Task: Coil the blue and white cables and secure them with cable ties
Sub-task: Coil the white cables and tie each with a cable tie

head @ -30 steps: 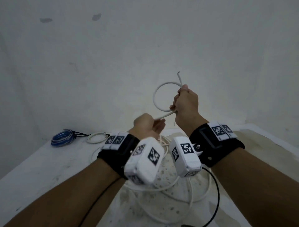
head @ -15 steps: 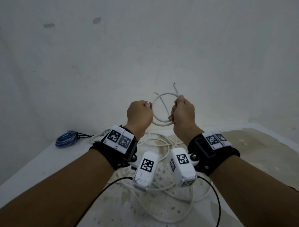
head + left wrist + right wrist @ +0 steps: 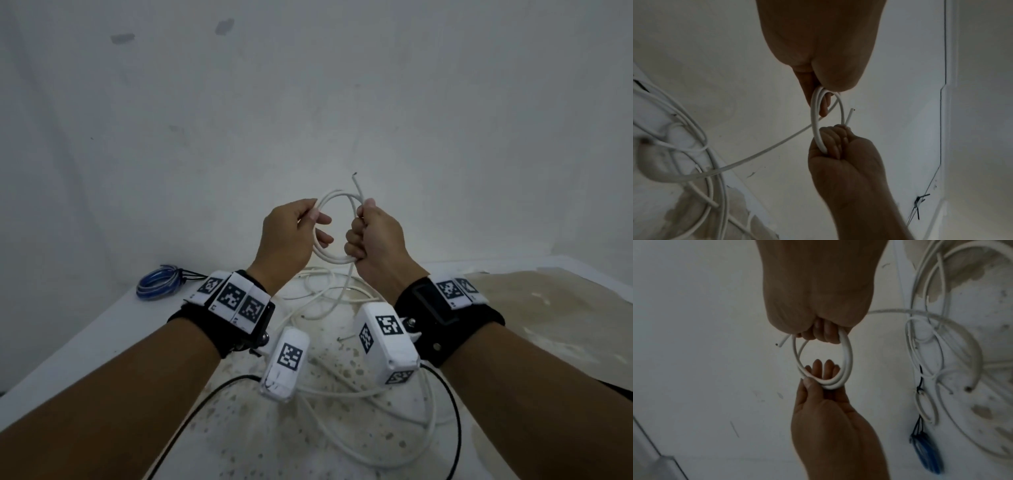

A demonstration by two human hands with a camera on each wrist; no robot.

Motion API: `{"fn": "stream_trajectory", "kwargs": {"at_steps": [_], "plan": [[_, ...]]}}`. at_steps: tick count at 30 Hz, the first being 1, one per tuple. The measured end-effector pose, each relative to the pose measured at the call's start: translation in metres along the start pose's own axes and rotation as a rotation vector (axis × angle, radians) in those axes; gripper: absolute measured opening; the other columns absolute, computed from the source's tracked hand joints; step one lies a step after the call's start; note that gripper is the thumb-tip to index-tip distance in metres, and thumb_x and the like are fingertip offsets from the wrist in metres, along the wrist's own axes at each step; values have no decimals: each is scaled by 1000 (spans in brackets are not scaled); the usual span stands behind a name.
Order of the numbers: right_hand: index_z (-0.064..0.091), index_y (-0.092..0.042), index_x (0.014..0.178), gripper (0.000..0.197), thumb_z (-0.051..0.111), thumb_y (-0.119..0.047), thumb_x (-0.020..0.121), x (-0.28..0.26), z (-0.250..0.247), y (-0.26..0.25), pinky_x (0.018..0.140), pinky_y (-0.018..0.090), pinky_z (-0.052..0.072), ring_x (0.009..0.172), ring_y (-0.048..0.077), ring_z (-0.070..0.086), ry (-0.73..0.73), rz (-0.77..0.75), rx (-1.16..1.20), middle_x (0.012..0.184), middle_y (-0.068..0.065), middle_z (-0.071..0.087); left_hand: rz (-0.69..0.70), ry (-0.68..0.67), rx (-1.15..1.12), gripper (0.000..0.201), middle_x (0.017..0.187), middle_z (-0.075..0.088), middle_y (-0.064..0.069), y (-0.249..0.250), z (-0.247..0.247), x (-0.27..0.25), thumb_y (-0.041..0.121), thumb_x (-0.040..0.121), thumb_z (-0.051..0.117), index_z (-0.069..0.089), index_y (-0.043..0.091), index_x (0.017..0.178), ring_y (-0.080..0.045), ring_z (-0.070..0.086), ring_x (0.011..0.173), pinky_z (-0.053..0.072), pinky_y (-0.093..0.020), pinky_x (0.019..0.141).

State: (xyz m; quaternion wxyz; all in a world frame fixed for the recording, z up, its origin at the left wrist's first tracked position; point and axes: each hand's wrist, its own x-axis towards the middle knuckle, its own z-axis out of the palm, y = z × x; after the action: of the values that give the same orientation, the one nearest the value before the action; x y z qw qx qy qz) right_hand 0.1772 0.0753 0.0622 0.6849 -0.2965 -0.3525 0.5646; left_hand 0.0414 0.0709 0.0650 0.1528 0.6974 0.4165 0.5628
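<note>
Both hands hold a small coil of the white cable [image 3: 334,261] up in front of the wall. My right hand [image 3: 359,233] is fisted round the coil's right side, with the cut cable end [image 3: 356,183] sticking up above it. The left hand [image 3: 313,219] pinches the coil's left side between thumb and forefinger. In the right wrist view the left hand's fingers [image 3: 823,369] lie straight behind the coil [image 3: 847,353]. From the coil the white cable [image 3: 756,156] trails down to loose loops [image 3: 342,298] on the table. The blue cable [image 3: 157,286] lies coiled at the far left.
The white table [image 3: 85,346] has a stained, speckled patch in its middle and right, and a plain wall stands close behind it. Black ties [image 3: 191,274] stick out from the blue coil. A small tied white coil [image 3: 925,407] lies beside it. A black wire [image 3: 452,428] hangs from the wrist cameras.
My left hand has risen from near the table to the coil, bringing up more cable. The coil has gone from one turn to two, and the left hand now pinches its left side.
</note>
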Motion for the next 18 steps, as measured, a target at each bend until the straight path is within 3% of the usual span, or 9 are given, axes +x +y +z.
{"fn": "stream_trajectory", "kwargs": {"at_steps": [3, 6, 12, 18], "plan": [[43, -16, 76, 33, 37, -27, 106, -1, 1, 7, 35, 21, 20, 39, 8, 22, -51, -24, -109, 49, -6, 32, -62, 4, -46, 26, 77, 66, -1, 0, -2, 5, 18, 103, 44, 67, 7, 98, -11, 65, 54, 55, -27, 57], [44, -16, 77, 31, 37, -27, 106, 1, 0, 11, 35, 21, 24, 39, 8, 24, -110, -9, -128, 50, -6, 31, -117, -13, -150, 28, 66, 56, -3, -1, -6, 10, 19, 103, 45, 68, 11, 90, -11, 56, 47, 49, -25, 49], [43, -16, 76, 32, 36, -27, 106, 4, -6, 15, 38, 21, 27, 41, 10, 24, -173, -10, -257, 49, -7, 30, -101, -205, -102, 28, 92, 67, 0, -8, -19, 18, 7, 103, 39, 65, 6, 113, -8, 54, 55, 47, -23, 51], [46, -15, 76, 33, 36, -26, 106, 5, -10, 18, 39, 22, 29, 41, 10, 27, -169, -66, -370, 49, -5, 32, -136, -312, -86, 30, 96, 63, -4, -7, -20, 23, 4, 103, 34, 63, 8, 113, -11, 49, 56, 43, -25, 48]]}}
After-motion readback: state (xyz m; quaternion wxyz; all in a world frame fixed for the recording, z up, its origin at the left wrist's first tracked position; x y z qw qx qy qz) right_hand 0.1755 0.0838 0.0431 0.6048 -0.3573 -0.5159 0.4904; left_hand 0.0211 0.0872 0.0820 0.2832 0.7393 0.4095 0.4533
